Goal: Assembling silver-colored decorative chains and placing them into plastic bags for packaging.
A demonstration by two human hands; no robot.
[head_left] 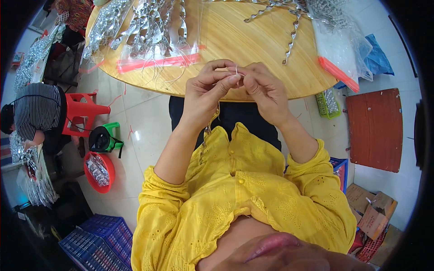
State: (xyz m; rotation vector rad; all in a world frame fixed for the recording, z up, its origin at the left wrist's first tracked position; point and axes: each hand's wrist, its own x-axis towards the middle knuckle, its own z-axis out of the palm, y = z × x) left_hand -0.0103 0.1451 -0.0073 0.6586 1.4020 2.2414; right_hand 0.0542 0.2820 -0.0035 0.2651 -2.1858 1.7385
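My left hand (203, 92) and my right hand (270, 95) meet over the near edge of the wooden table (239, 36). Both pinch a thin white string (236, 70), whose short end sticks up between the fingertips. Below my left hand hangs a twisted metal strip (209, 128), in front of the yellow shirt; whether it is tied to the string is hidden. Twisted silver strips (293, 38) lie on the table beyond my hands. To the left, a bundle of silver twisted strips (156, 31) with loose strings rests on a clear plastic bag with a red edge (158, 63).
More silver strips (332, 11) sit at the far right by a plastic bag (337, 45). Below are a green basket (327, 104) and a brown wooden stool (375, 128). Leftward stand red stools (81, 108), a red basin (110, 169), blue crates (97, 244) and a person (38, 108) in stripes.
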